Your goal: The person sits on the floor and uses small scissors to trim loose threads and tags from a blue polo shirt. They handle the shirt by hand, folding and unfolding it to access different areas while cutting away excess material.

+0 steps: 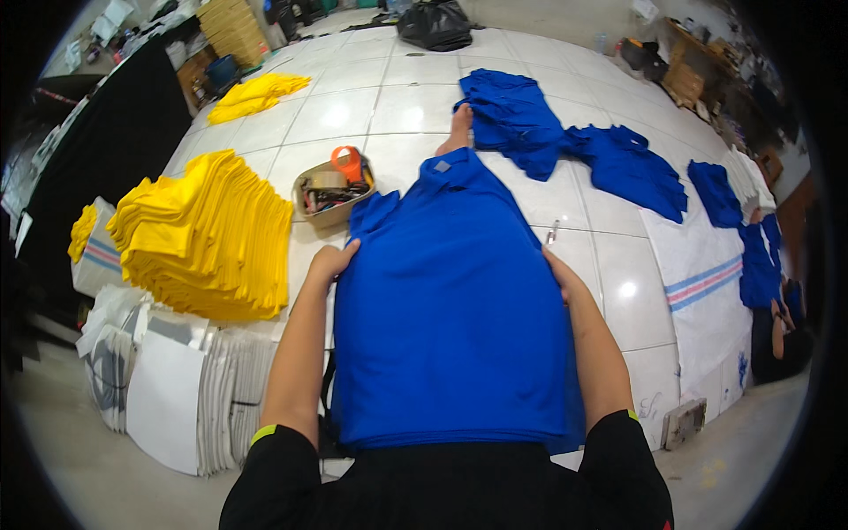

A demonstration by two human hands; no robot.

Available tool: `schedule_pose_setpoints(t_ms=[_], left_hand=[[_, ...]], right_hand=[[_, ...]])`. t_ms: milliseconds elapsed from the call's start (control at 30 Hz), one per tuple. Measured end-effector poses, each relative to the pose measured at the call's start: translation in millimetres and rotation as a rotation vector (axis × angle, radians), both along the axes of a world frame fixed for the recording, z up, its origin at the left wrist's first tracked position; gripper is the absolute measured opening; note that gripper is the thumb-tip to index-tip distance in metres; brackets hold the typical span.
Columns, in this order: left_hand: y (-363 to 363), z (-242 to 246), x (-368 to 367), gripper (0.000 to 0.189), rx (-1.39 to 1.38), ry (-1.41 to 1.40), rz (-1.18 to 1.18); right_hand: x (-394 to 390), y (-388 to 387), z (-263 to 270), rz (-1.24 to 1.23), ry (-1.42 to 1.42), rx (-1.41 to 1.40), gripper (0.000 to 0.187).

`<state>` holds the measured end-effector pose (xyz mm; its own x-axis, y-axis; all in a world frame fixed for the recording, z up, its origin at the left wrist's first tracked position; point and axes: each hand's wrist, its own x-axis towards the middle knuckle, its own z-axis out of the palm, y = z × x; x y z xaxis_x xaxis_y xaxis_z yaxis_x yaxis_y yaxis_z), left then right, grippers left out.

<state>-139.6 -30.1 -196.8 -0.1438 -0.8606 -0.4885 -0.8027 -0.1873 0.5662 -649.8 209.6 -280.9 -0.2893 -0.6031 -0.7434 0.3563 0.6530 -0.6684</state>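
A blue collared shirt (450, 298) lies spread, face up, over my lap, its hem towards me and its collar at the far end. At its left edge, near a sleeve, my left hand (334, 260) grips the cloth, thumb on top and fingers out of sight underneath. My right hand (560, 271) holds the opposite edge, with its fingertips hidden by the fabric. More blue layers show under the hem. A bare foot (456, 129) sticks out beyond the collar. Just past my right hand, a small clear-and-dark tool (553, 232) lies on the tiles.
Left: a tall stack of folded yellow garments (205, 238), white boards (165, 391), and a bin (331, 215) with tape rolls and tools. Right: loose blue garments (517, 126), a striped white sack (702, 285), another person's arm (777, 334). A black bag (434, 26) stands far off.
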Motion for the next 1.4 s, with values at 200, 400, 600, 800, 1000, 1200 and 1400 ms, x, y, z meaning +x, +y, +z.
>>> schedule_pose_setpoints(t_ms=[200, 400, 600, 800, 1000, 1200, 1400], left_hand=[[54.5, -21.2, 52.7, 0.063, -0.408, 0.301, 0.196], [77.4, -33.2, 33.8, 0.041, -0.418, 0.325, 0.261], [99.4, -90.4, 168.8, 0.061, -0.421, -0.142, 0.477], [95.8, -50.1, 138.4, 0.083, -0.169, -0.094, 0.229], [13.2, -10.1, 24.8, 0.091, -0.038, 0.055, 0.103], [-28.1, -38.8, 26.1, 0.08, 0.022, 0.017, 0.028], [-26.8, -61.9, 30.4, 0.072, -0.026, 0.417, 0.209]], right_hand=[[50.0, 5.6, 6.7, -0.129, -0.26, -0.29, 0.065], [35.0, 22.2, -10.1, -0.189, -0.127, -0.303, 0.062], [36.4, 29.7, -8.3, -0.143, -0.34, -0.254, 0.059], [24.7, 12.5, 3.1, -0.126, -0.343, -0.178, 0.072], [27.3, -27.7, 6.3, -0.139, -0.51, -0.171, 0.052], [28.3, -28.8, 5.5, -0.115, -0.528, -0.205, 0.04], [13.5, -25.4, 9.6, -0.183, -0.434, -0.289, 0.048]])
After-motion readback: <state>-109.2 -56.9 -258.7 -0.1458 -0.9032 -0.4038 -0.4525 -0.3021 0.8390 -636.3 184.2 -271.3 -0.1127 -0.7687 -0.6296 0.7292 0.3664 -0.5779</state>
